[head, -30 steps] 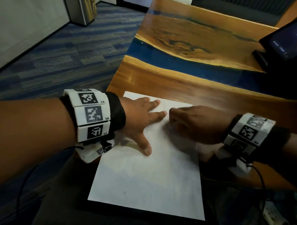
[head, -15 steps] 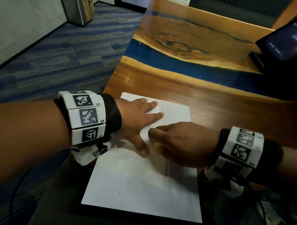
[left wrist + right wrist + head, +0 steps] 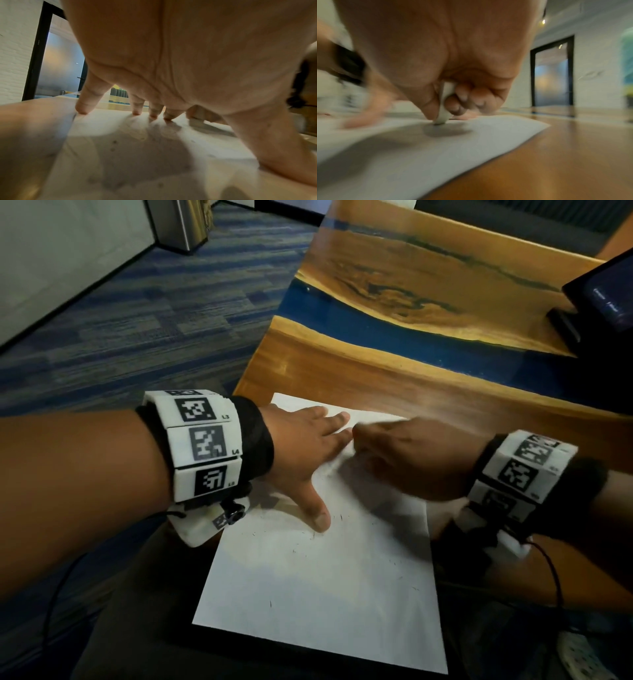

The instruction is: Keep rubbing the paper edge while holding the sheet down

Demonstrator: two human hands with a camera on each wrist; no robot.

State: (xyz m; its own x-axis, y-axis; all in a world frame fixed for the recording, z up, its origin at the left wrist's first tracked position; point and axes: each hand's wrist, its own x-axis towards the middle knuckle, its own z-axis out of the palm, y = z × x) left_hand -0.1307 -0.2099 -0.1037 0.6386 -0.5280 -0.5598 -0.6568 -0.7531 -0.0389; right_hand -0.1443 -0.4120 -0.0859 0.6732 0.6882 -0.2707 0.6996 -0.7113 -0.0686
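Note:
A white sheet of paper (image 3: 318, 583) lies on the near end of a wooden table (image 3: 394, 378). My left hand (image 3: 305, 446) lies spread flat on the sheet's far left part, its fingertips (image 3: 82, 109) pressing the paper (image 3: 137, 155). My right hand (image 3: 404, 453) is beside it on the sheet's far part, fingers curled. In the right wrist view it pinches a small white eraser (image 3: 443, 108) between thumb and forefinger, its tip pressed on the paper (image 3: 419, 155). Small dark crumbs are scattered over the sheet.
The table has a blue resin band (image 3: 376, 320) across it. A dark screen on a stand (image 3: 603, 292) sits at the far right. A metal bin (image 3: 181, 224) stands on the carpet at the far left. Cables hang from both wristbands.
My right hand went toward me and left across the sheet, then back to the far part beside the left fingertips. The left hand stayed pressed on the paper.

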